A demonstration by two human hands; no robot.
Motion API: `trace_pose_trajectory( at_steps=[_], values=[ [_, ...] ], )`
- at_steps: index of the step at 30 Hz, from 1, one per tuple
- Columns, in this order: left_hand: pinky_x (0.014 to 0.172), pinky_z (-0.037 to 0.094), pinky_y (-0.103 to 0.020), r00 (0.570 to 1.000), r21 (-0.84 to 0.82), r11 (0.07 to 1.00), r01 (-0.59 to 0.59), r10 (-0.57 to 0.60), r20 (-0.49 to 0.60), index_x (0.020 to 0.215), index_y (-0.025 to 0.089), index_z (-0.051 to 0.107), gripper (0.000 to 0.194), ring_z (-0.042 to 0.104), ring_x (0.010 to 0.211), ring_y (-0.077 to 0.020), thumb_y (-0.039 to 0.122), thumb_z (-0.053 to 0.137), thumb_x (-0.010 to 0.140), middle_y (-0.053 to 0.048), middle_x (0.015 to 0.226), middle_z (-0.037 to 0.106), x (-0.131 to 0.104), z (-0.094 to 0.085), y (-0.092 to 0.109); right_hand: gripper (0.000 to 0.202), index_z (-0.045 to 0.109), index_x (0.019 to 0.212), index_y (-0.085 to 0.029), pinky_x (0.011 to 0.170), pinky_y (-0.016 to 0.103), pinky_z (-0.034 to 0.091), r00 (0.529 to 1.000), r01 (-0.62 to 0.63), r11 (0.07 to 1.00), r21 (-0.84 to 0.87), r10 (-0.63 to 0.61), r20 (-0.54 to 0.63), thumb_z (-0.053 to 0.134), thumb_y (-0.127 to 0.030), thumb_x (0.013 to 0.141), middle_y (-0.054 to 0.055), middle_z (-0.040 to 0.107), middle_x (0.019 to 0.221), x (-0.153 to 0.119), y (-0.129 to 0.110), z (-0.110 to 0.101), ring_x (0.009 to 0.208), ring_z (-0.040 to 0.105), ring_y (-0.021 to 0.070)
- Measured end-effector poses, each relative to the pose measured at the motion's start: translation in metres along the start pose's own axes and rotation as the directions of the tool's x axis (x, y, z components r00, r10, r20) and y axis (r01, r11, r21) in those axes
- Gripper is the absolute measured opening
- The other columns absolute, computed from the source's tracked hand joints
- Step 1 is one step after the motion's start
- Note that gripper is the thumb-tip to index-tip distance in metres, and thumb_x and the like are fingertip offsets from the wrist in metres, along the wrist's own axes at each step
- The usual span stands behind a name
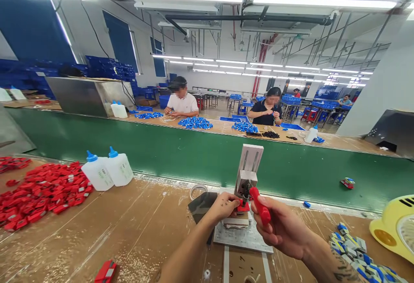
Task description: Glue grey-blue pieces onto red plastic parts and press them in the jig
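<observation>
In the head view a toggle clamp [246,190] is fixed to a metal upright on a base plate [237,241]. My right hand [286,222] is wrapped round the clamp's red handle [260,206], which stands tilted. My left hand [226,205] pinches a small red plastic part [243,208] on the block [237,221] beneath the clamp's plunger. My fingers and the clamp partly hide the red part, so I cannot tell whether the plunger presses on it.
A heap of red parts [48,192] lies left, beside two white bottles [122,169]. One red part [105,272] lies near the front. Blue-and-grey pieces [352,248] and a yellow fan-like object [393,227] stand right. Behind the green partition [181,158], two people sit working.
</observation>
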State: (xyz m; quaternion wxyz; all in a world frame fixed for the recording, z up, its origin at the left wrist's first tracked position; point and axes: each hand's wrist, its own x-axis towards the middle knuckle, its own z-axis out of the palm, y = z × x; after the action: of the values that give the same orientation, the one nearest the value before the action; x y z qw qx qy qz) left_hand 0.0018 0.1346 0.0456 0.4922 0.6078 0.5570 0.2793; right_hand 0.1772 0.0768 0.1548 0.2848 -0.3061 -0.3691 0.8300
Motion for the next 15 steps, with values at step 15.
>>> trace_pose_trajectory(
  at_steps=[15],
  values=[
    [0.059,0.037,-0.023,0.975,0.008,0.981,-0.195,0.195,-0.104,0.083,0.013,0.076,0.019,0.045,0.062,-0.0131,0.011,0.069,0.066,0.007,0.062,0.053,-0.019,0.010,0.013,0.047,0.051,0.063,-0.021,0.031,0.015,0.016,0.998,0.023,0.986,-0.163,-0.031,-0.048,0.083,-0.056,0.063,-0.010,0.047,0.037,-0.004,0.014,-0.019,0.028,0.038,0.0029]
  ],
)
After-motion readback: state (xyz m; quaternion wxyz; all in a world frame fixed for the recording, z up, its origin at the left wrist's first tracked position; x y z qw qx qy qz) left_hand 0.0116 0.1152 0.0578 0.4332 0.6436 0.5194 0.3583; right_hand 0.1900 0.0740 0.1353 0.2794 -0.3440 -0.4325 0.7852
